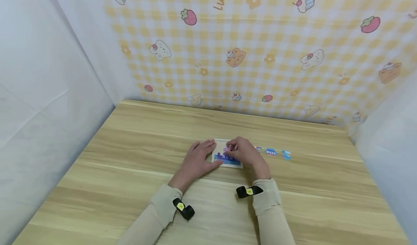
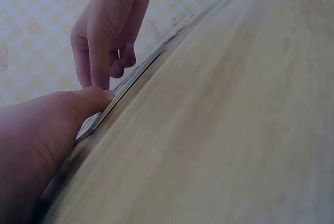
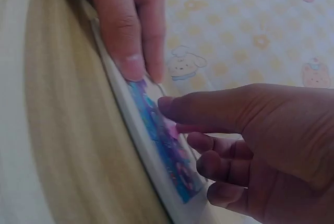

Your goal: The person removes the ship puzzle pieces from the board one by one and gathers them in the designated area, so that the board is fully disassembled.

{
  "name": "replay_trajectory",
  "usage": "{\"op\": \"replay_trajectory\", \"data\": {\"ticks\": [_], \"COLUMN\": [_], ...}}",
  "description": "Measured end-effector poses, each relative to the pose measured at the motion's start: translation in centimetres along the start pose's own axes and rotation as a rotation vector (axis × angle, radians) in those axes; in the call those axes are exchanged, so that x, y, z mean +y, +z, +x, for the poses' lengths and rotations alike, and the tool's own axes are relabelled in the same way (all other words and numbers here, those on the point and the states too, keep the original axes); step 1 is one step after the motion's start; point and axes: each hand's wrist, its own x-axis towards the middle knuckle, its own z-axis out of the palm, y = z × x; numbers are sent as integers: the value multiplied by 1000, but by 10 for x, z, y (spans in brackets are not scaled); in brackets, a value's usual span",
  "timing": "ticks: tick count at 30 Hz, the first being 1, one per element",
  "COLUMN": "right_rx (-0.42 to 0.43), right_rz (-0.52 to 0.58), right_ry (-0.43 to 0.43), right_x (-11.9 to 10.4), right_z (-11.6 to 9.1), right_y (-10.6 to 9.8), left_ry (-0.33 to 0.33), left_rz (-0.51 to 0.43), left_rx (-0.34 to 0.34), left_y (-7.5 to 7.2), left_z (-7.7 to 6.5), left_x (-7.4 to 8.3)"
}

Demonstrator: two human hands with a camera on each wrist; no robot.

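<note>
A small jigsaw puzzle board (image 1: 219, 146) with a pale rim lies on the table, its near part filled with blue and purple pieces. My left hand (image 1: 196, 159) rests at the board's left side, fingers spread toward its far corner and thumb on the near rim. Over the middle of the board, my right hand (image 1: 246, 152) pinches a pink puzzle piece (image 3: 172, 128) between thumb and forefinger. Its other fingers are curled. That piece is mostly covered by the fingertips and sits close over the filled part.
Right of the board, loose puzzle pieces lie in a row on the wood-grain table (image 1: 137, 172): a blue one (image 1: 271, 152), a blue-and-white one (image 1: 286, 155), and one partly behind my right hand. A yellow checked cloth (image 1: 208, 35) hangs behind the table, with white sheets at both sides.
</note>
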Motion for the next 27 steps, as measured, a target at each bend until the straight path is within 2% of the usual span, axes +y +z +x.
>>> {"op": "replay_trajectory", "data": {"ticks": [5,12,19,27], "right_rx": [-6,11,18,19], "right_rz": [42,32,64,111], "right_ry": [15,46,95,71], "right_x": [1,4,3,4], "right_z": [3,2,2,1], "right_y": [5,6,6,6], "left_ry": [7,-9,-16,-19], "left_rz": [-7,-11,-17,-2], "left_rx": [33,1,-3,-8], "left_y": [0,4,2,2], "left_z": [2,2,2,2], "left_x": [1,0,1,2]}}
